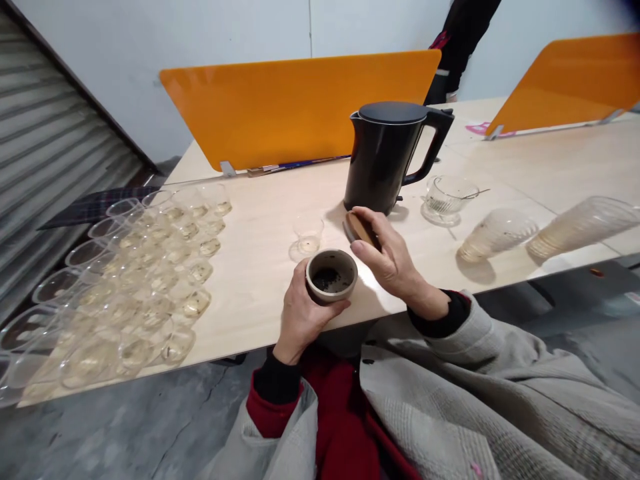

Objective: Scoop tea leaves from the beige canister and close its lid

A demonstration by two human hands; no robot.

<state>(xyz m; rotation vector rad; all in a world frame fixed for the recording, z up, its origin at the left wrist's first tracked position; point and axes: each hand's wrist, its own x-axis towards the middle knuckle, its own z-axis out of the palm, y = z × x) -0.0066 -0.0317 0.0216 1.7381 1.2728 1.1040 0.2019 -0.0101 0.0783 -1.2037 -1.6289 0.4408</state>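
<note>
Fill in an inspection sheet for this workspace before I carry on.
Surface: pale wood-look table, with cups on both sides.
Job's things: round cup, open, dark bits inside; brown lid, off the cup; black kettle, upright, its top shut.
Clutter: rows of clear cups at left holding pale liquid; small clear cup; glass with a thin utensil; stacked clear cups.
Fingers: left hand wrapped around the round cup; right hand gripping the lid.
Cables: nothing seen.
Surroundings: two orange dividers, slatted shutter, another person beyond the table.
</note>
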